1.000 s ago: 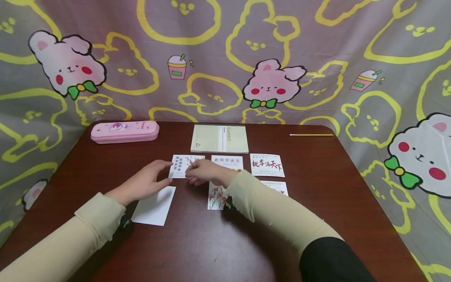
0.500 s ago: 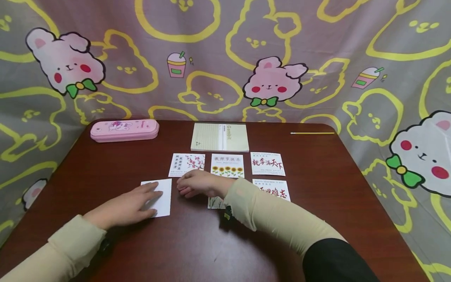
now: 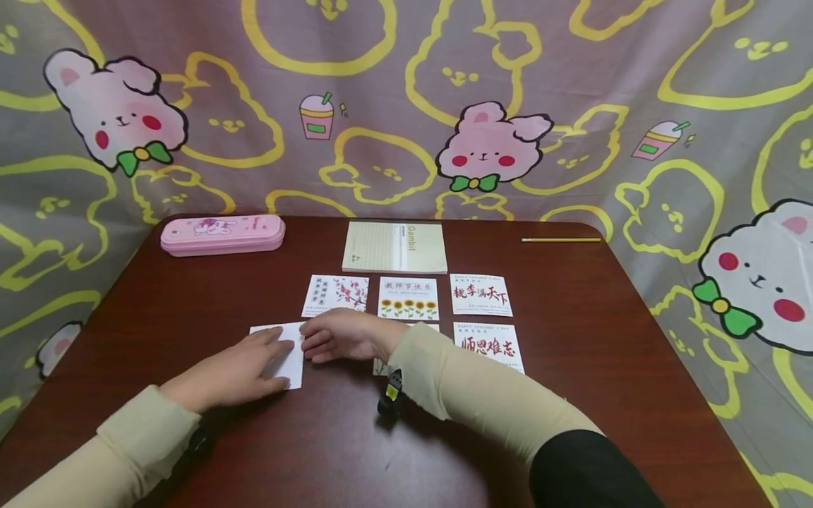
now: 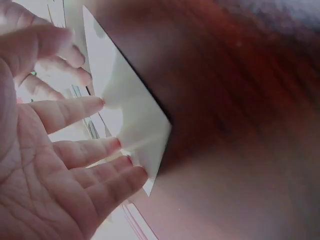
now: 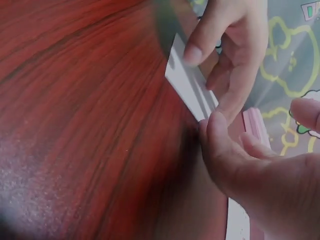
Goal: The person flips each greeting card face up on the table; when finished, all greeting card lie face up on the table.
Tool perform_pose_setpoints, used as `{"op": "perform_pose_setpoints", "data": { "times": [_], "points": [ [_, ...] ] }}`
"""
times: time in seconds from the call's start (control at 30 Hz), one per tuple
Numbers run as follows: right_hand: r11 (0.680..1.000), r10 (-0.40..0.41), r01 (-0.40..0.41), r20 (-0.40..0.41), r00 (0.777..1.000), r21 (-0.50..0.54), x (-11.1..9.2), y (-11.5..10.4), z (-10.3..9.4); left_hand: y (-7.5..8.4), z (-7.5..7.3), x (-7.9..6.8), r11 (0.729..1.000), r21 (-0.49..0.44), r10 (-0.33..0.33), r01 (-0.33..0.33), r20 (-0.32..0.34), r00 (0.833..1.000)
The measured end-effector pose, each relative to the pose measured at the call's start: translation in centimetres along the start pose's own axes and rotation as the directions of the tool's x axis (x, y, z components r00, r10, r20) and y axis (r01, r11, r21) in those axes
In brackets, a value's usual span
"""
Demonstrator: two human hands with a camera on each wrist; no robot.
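Observation:
A blank white card (image 3: 296, 370) lies on the table at left of centre. My left hand (image 3: 229, 370) rests on it with its fingers spread and fairly straight; the left wrist view shows those fingertips on the card's pale surface (image 4: 137, 110). At the card's right edge, my right hand (image 3: 349, 335) pinches it between thumb and fingertips, which the right wrist view shows near a corner of the card (image 5: 184, 82). A blossom card (image 3: 346, 291) and a sunflower card (image 3: 406, 296) lie just beyond. Another card (image 3: 380, 367) is mostly hidden under my right forearm.
Two red-lettered cards (image 3: 480, 295) lie at the right of the group, one above the other. Behind stand a notebook (image 3: 394, 247), a pink pencil case (image 3: 222, 234) and a yellow pencil (image 3: 561, 240). A patterned curtain (image 3: 381, 106) borders the table.
My left hand has come down onto the white card, which has shifted and straightened. My right hand has moved from the blossom card down and left to the white card's edge.

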State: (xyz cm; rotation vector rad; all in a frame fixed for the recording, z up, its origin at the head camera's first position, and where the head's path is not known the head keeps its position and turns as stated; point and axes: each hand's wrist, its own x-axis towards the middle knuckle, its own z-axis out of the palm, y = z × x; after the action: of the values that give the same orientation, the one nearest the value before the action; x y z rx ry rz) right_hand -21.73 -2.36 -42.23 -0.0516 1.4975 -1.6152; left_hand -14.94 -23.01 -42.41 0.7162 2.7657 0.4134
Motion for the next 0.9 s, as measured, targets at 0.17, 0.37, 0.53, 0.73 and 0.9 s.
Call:
{"op": "perform_pose_setpoints", "data": {
  "times": [0.17,0.37,0.53,0.73,0.9],
  "points": [
    [1.000,-0.010,0.010,-0.046,0.999,-0.007,0.5,0.1,0.6,0.2,0.2,-0.2,0.998,-0.048,-0.028,0.028,-0.002,1.000],
    [0.997,-0.072,0.069,-0.120,0.990,-0.025,0.4,-0.2,1.6,0.0,0.3,-0.2,1.000,-0.013,-0.009,0.009,-0.043,0.999],
    [0.998,-0.059,0.057,-0.085,0.995,-0.019,0.1,-0.7,1.8,0.2,0.2,-0.1,1.000,0.011,-0.027,0.028,-0.037,0.999],
    [1.000,0.001,-0.003,-0.077,0.997,-0.023,0.3,-0.9,1.4,0.7,0.3,0.0,0.996,0.017,-0.082,0.082,0.013,0.997],
    [0.999,-0.004,0.000,-0.099,0.995,-0.042,0.5,-0.8,0.9,0.5,0.5,-0.1,0.998,0.013,-0.066,0.067,-0.034,0.997]
  ]
}}
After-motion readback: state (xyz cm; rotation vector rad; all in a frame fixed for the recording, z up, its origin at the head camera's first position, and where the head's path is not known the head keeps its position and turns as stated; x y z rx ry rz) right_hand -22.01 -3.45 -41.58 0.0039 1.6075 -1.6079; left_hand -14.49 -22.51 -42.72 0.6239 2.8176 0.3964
